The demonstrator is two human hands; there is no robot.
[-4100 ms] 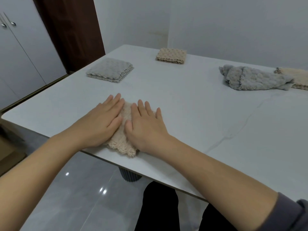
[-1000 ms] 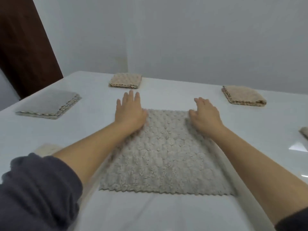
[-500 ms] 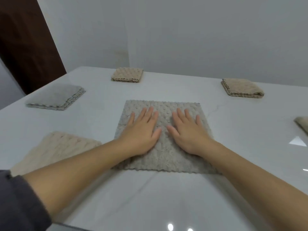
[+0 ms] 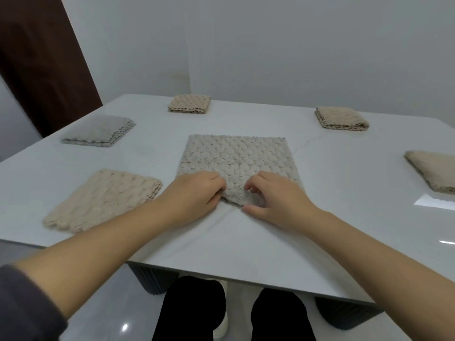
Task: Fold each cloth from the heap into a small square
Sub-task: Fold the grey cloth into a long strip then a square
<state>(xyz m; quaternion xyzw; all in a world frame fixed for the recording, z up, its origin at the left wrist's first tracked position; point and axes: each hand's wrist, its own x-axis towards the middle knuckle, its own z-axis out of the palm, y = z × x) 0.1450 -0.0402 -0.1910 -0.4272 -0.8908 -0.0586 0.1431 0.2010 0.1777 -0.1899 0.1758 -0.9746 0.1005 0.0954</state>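
My left hand (image 4: 197, 193) and right hand (image 4: 278, 200) side by side, both pinching the near edge of the grey cloth (image 4: 236, 153), the rest spread flat beyond my knuckles

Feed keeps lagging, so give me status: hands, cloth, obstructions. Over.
The left hand and right hand pinch the near edge of the grey cloth. Spread on the table, no fold yet. Nothing in the way; beige cloth lies apart, left.
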